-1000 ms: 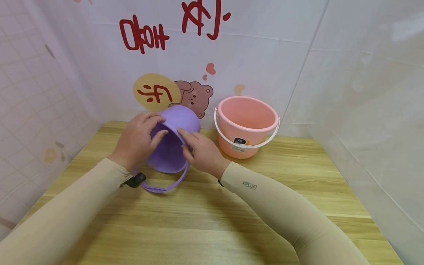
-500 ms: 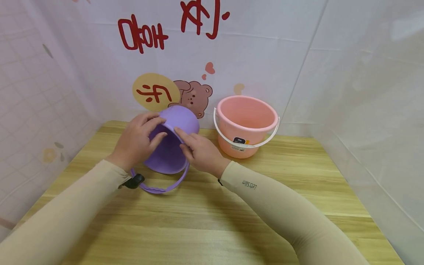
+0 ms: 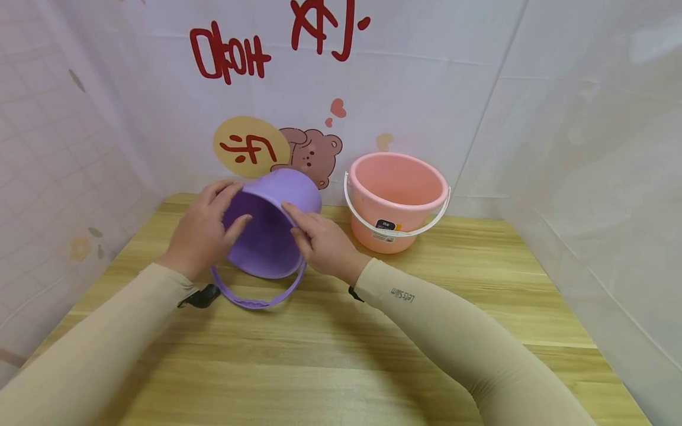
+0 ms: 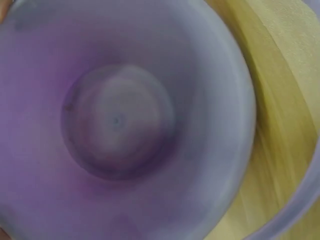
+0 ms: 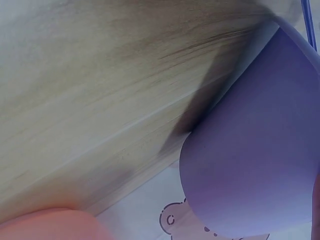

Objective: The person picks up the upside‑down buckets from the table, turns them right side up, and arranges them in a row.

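Pinching the rim of the purple bucket (image 3: 295,188) with the right hand (image 3: 327,245), index finger laid on the outer wall by the lip, thumb bent in at the mouth. Touching the same rim at upper left with the left hand (image 3: 197,234), only resting there, fingers spread wide from the thumb. Can see the purple bucket tipped on its side on the worktop (image 3: 298,367), mouth toward the camera, with purple handle (image 3: 253,305) looped forward below. Can also see, past the right hand, a pink bucket (image 3: 367,207) standing upright, with white handle (image 3: 399,234) lowered across its front near a dark label (image 3: 386,225). Behind both, a white sheet (image 3: 426,89) printed with a bear (image 3: 318,158).
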### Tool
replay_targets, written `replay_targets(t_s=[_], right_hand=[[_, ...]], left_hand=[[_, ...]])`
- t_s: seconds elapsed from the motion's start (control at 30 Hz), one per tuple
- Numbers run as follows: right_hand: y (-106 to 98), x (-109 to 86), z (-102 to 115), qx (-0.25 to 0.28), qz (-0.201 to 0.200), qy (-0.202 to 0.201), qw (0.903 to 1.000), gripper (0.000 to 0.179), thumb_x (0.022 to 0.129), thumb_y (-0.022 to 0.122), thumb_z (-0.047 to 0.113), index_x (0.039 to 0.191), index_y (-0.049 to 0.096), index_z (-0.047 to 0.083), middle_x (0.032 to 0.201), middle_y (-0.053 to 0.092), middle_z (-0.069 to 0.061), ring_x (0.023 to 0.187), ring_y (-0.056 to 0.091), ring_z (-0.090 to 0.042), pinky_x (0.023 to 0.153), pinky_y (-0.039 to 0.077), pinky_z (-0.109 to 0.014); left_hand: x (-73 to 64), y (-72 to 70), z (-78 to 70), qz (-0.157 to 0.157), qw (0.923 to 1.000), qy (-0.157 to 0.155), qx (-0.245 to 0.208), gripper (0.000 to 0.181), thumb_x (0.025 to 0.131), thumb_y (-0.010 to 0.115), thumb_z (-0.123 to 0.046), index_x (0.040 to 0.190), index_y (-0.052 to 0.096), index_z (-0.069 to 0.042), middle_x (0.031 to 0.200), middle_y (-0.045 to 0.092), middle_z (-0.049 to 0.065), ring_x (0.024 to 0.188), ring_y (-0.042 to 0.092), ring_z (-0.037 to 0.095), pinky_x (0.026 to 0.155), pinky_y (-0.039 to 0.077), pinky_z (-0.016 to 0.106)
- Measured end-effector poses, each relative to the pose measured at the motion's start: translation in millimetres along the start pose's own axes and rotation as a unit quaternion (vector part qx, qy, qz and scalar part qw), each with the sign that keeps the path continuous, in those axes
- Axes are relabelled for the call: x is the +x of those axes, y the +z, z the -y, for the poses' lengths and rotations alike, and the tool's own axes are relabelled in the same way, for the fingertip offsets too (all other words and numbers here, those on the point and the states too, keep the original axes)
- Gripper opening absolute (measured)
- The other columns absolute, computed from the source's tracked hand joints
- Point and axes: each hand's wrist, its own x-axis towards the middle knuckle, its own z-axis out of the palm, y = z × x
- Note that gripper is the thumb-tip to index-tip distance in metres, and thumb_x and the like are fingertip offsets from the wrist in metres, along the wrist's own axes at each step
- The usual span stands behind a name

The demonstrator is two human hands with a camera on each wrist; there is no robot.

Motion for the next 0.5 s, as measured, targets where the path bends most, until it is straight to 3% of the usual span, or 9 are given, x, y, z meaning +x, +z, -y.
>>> replay_targets(t_s=[0.5], right_hand=[[-10, 3.8, 3, 0.074, -0.017, 0.052, 0.9958, 0.054, 0.107, 0.053, 0.011, 0.159, 0.045, 0.007, 0.083, 0.058, -0.007, 0.082, 0.057, -0.019, 0.076, 0.052, -0.031]], left_hand=[[-5.7, -6.4, 11.8, 0.047, 0.9952, -0.085, -0.011, 0.082, 0.101, 0.070, -0.032, 0.167, 0.027, -0.011, 0.163, 0.038, 0.026, 0.145, 0.043, 0.050, 0.115, 0.039, 0.071]])
